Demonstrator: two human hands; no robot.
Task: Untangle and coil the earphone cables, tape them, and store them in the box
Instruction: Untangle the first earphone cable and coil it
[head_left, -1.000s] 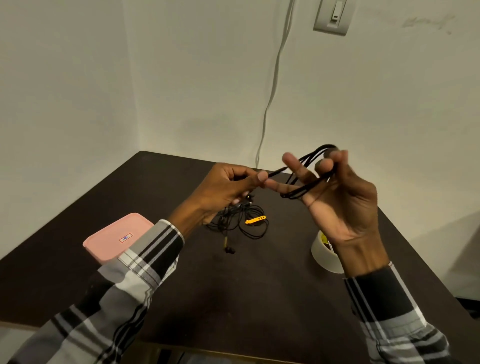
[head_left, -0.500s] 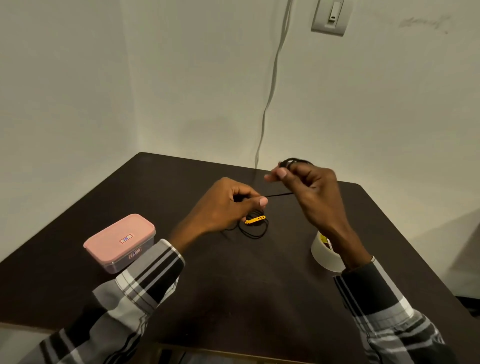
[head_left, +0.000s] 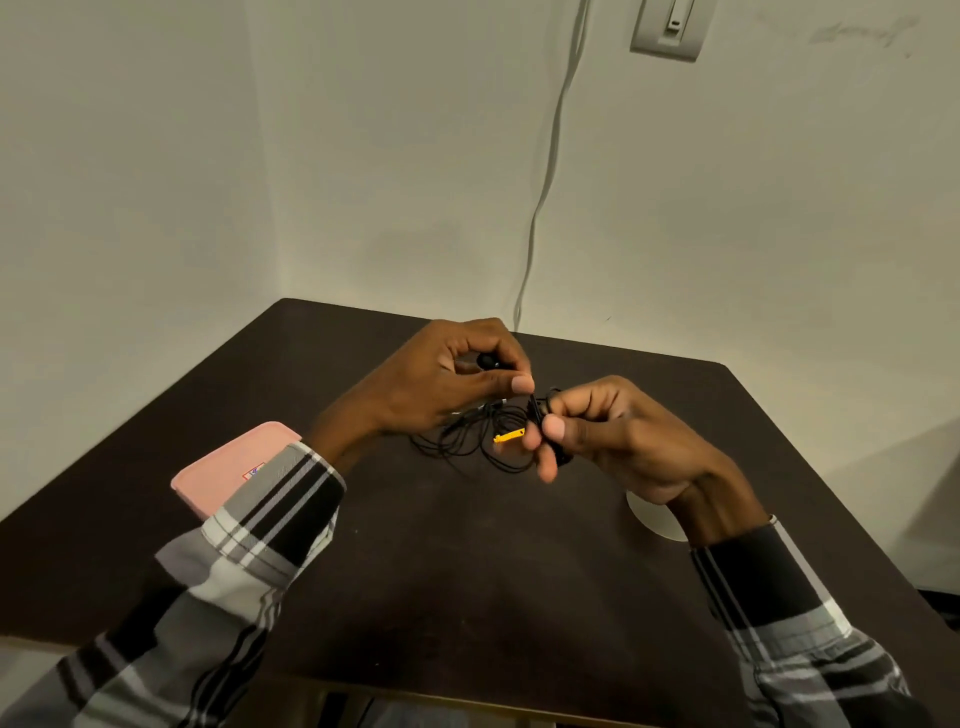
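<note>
Above the dark brown wooden table, the right hand pinches a small coiled bundle of thin black earphone cable between thumb and curled fingers, while the left hand pinches that cable's black earbud end. One cable looks nearly coiled. Taping and storing seem still to come: a second black tangle with a yellow clip lies loose on the table beneath the hands, the pale tape roll sits under the right wrist, and the pink-lidded plastic box stands closed at the table's left.
</note>
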